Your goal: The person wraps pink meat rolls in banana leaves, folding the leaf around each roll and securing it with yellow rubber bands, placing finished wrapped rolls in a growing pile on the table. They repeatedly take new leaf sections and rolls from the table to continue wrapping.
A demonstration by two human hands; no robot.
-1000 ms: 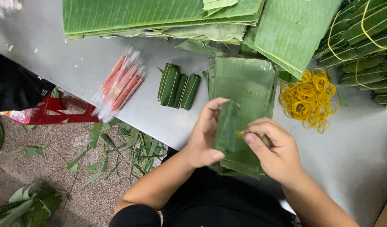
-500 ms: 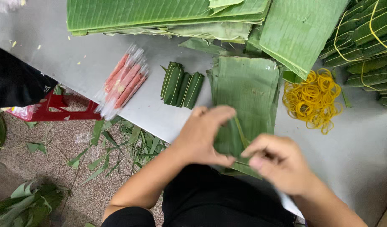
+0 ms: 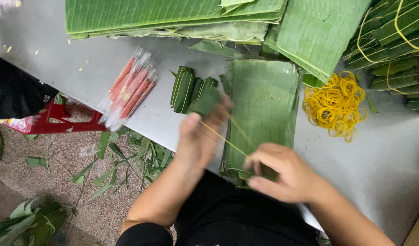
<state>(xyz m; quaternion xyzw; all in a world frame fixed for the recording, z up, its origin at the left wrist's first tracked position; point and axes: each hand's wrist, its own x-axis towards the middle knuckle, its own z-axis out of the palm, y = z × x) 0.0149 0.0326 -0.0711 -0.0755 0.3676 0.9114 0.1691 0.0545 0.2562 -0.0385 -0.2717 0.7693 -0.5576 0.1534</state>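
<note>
Now leaf parcel point(image 3: 205, 103) at left hand point(image 3: 201, 136) fingertips (blurred).

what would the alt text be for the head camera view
A person's left hand holds a small green leaf-wrapped bundle while the right hand rests on a stack of banana leaves on a grey table. Nearby lie wrapped bundles, plastic-wrapped red sticks and yellow rubber bands.
</note>
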